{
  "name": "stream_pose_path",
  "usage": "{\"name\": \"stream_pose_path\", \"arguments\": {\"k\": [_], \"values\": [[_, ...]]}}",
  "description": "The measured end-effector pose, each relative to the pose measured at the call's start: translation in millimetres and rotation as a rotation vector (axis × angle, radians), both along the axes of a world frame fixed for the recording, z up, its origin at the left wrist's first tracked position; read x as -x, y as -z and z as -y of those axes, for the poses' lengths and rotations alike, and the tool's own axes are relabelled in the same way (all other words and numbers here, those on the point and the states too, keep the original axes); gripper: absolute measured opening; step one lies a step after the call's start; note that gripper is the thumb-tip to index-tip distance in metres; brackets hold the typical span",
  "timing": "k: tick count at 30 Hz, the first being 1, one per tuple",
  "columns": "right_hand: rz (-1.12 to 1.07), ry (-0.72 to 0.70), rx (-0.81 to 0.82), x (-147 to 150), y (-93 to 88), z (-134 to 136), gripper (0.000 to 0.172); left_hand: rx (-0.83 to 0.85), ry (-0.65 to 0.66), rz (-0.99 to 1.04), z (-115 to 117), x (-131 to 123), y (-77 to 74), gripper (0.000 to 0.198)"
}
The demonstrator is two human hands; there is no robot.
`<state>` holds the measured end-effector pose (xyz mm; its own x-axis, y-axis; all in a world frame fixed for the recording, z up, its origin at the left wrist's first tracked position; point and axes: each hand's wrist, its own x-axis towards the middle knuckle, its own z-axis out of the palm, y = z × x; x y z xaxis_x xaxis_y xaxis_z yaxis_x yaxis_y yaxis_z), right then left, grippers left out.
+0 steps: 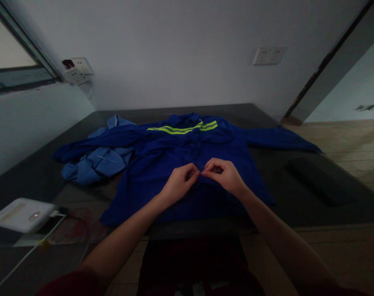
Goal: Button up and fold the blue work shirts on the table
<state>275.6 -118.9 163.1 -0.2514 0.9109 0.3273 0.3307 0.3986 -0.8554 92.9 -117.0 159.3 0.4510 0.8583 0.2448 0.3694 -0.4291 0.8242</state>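
A dark blue work jacket [162, 181] with a yellow-green reflective stripe [177, 130] across the chest lies front side up, its collar at the far side. Both sleeves stretch out sideways. Over the middle of its front, my left hand [182, 179] pinches the fabric along the front opening between thumb and fingers. My right hand [222, 174] is closed the same way just beside it, fingertips almost meeting the left ones. Whether a button sits between the fingertips is too small and dark to tell.
Bunched lighter blue cloth [97, 164] lies partly under the sleeve on the left. A white power bank [23, 214] with a cable [29, 253] sits at the table's left front. A flat black object [318, 181] rests on the right. The dark table [236, 109] meets a wall behind.
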Motion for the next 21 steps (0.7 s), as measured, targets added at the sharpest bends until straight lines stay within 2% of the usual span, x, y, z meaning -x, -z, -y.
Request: {"name": "stream_pose_path", "arguments": {"k": [4,8,15,21], "values": [[-0.141,0.064,0.090,1.7,2.3,-1.1,0.028,-0.010,-0.013,0.005,-0.2,-0.3,-0.4,0.018],[-0.194,0.112,0.093,1.4,3.1,-1.3,0.027,0.014,-0.017,0.056,0.8,-1.4,-0.2,0.017],[-0.084,0.134,0.033,7.9,1.3,4.6,0.028,0.369,0.089,0.180,1.6,-3.4,4.0,0.031],[-0.206,0.089,0.169,8.5,2.9,2.9,0.032,0.409,0.174,0.239,-0.5,-1.5,3.1,0.030]]}}
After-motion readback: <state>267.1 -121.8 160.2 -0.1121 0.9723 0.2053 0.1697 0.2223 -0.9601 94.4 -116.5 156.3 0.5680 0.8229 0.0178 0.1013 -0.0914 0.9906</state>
